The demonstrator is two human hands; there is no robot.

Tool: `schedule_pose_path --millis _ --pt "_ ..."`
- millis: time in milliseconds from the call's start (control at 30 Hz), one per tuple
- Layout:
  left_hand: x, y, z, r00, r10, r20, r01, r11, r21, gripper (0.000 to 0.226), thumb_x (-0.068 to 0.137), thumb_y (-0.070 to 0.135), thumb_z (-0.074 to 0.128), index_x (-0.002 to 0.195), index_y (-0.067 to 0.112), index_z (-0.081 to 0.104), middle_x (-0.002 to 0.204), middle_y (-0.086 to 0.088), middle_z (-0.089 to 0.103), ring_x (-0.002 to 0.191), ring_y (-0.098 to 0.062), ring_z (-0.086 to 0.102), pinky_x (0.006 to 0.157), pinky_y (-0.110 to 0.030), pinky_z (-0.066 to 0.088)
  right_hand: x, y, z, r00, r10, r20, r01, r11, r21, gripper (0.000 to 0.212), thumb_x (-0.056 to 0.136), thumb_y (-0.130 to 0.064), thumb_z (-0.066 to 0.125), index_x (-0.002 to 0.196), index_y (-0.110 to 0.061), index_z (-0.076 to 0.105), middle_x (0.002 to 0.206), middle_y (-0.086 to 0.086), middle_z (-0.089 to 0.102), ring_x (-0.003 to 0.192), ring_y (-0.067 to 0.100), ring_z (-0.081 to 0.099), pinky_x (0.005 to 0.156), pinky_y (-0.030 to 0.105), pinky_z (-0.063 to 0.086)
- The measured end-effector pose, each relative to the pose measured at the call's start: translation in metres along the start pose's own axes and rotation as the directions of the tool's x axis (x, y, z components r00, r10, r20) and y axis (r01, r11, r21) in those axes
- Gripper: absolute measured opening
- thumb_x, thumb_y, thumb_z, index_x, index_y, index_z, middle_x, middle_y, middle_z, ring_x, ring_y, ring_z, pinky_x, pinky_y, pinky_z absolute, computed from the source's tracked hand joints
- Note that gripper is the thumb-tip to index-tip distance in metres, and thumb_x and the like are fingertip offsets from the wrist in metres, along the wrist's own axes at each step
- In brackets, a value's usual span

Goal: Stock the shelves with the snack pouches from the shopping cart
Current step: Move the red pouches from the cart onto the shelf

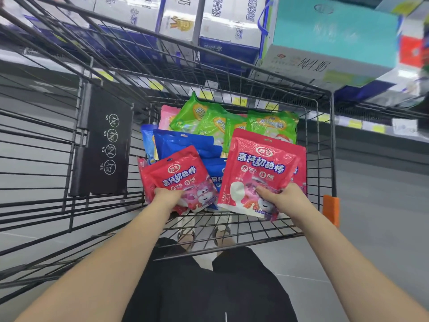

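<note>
Left hand point(168, 196): it grips the bottom edge of a red shiny snack pouch with blue and white writing point(178, 175). The thumb lies on the front of the pouch, and the other fingers are tucked behind it where they cannot be seen.
Left pouch: it sits low in the black wire shopping cart point(325, 145), leaning on the pile, with its top pointing away from the person.
Right hand point(282, 198): it pinches the bottom right corner of a second red shiny snack pouch point(262, 168). The thumb presses on the front, and the fingers curl around the edge to the back.
Right pouch: it is tipped up above the pile, closer to the camera than the other one.
Pile in the cart: blue shiny pouches point(185, 142) lie between and behind the two red ones. Green shiny pouches point(209, 119) lie at the far end.
Behind the cart: shelves with big white and blue boxes point(222, 19) and a teal box point(332, 31), blurry.
Cart side: a black flat sign with white circle pictures point(104, 145) hangs on the left.
</note>
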State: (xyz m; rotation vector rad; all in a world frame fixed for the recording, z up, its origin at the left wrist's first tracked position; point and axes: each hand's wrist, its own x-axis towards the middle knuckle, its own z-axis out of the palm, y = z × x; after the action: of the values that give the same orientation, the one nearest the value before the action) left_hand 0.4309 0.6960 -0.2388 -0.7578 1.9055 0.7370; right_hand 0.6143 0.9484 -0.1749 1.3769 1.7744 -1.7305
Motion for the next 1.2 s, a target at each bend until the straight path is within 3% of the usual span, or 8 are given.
schedule_pose_path --millis 133,300,433,533,800,933,1067,1200 --pt "0.014 -0.007 0.004 0.999 0.022 0.035 -0.019 0.995 -0.096 0.105 0.053 0.033 0.094 0.138 0.005 0.038 0.128 -0.01 0.062 0.113 -0.033 0.063 0.098 -0.048 0.052 -0.003 -0.004 -0.005 1.0 -0.016 0.026 0.016 1.0 -0.009 0.029 0.083 -0.031 0.084 0.108 -0.022 0.075 0.096 -0.009 0.08 0.095 0.013 0.075 0.088 0.036 0.058" --pt "-0.017 -0.002 0.01 0.985 0.02 0.169 -0.016 1.0 -0.024 0.027 0.089 0.006 0.074 0.113 0.004 0.063 0.108 -0.015 0.066 0.075 -0.019 0.061 0.057 -0.026 0.042 -0.007 -0.002 -0.008 0.997 0.012 0.072 -0.01 1.0 -0.028 0.03 0.082 -0.034 0.084 0.108 -0.022 0.076 0.097 -0.007 0.08 0.095 0.016 0.076 0.089 0.039 0.059" --pt "0.001 -0.008 0.015 0.983 0.11 0.145 -0.108 0.994 -0.027 0.045 0.066 0.031 0.094 0.088 0.013 0.059 0.101 -0.011 0.073 0.074 -0.021 0.066 0.073 -0.033 0.054 -0.014 -0.001 -0.013 0.998 0.001 0.061 0.001 0.999 -0.037 0.024 0.083 -0.033 0.083 0.104 -0.026 0.075 0.095 -0.011 0.079 0.092 0.01 0.075 0.081 0.029 0.058" --pt "0.033 -0.023 0.023 0.971 0.157 0.181 -0.173 0.982 0.077 0.077 0.042 0.051 0.098 0.098 0.012 0.062 0.099 -0.009 0.075 0.093 -0.027 0.072 0.091 -0.047 0.057 -0.018 0.002 -0.017 0.999 0.003 0.043 -0.001 0.999 -0.041 0.027 0.083 -0.034 0.083 0.107 -0.028 0.073 0.096 -0.013 0.079 0.092 0.008 0.074 0.082 0.028 0.058" --pt "-0.028 -0.008 0.02 0.882 0.277 0.381 -0.382 0.894 0.235 0.046 0.083 0.024 0.082 0.125 0.012 0.066 0.115 -0.007 0.07 0.098 -0.018 0.061 0.092 -0.03 0.046 -0.031 0.001 -0.025 1.0 0.006 0.011 -0.007 1.0 0.002 0.04 0.082 -0.036 0.084 0.118 -0.026 0.071 0.104 -0.009 0.078 0.095 0.011 0.075 0.086 0.035 0.061" --pt "-0.048 0.0 0.004 0.828 0.385 0.408 -0.468 0.875 0.122 0.045 0.084 0.037 0.079 0.123 0.022 0.063 0.109 0.005 0.072 0.098 -0.013 0.068 0.094 -0.032 0.052 -0.042 -0.007 -0.029 1.0 0.011 0.007 -0.011 0.999 0.035 0.047 0.078 -0.039 0.086 0.12 -0.025 0.07 0.105 -0.008 0.079 0.098 0.017 0.075 0.092 0.044 0.06" --pt "-0.071 0.018 -0.023 0.787 0.459 0.412 -0.486 0.873 -0.045 0.029 0.085 0.046 0.075 0.109 0.035 0.062 0.11 0.007 0.074 0.103 -0.012 0.068 0.101 -0.039 0.05 -0.058 -0.024 -0.03 1.0 -0.026 0.006 0.025 0.988 0.151 0.06 0.066 -0.046 0.087 0.118 -0.021 0.07 0.106 -0.001 0.079 0.096 0.022 0.076 0.071 0.037 0.06" --pt "-0.093 0.04 -0.056 0.744 0.522 0.417 -0.492 0.85 -0.187 0.072 0.061 0.068 0.085 0.119 0.03 0.067 0.114 0.002 0.076 0.113 -0.024 0.068 0.11 -0.053 0.042 -0.075 -0.041 -0.03 0.996 -0.068 -0.055 0.08 0.956 0.281 0.081 0.05 -0.059 0.093 0.115 -0.016 0.073 0.107 0.005 0.079 0.1 0.026 0.075 0.083 0.044 0.059"
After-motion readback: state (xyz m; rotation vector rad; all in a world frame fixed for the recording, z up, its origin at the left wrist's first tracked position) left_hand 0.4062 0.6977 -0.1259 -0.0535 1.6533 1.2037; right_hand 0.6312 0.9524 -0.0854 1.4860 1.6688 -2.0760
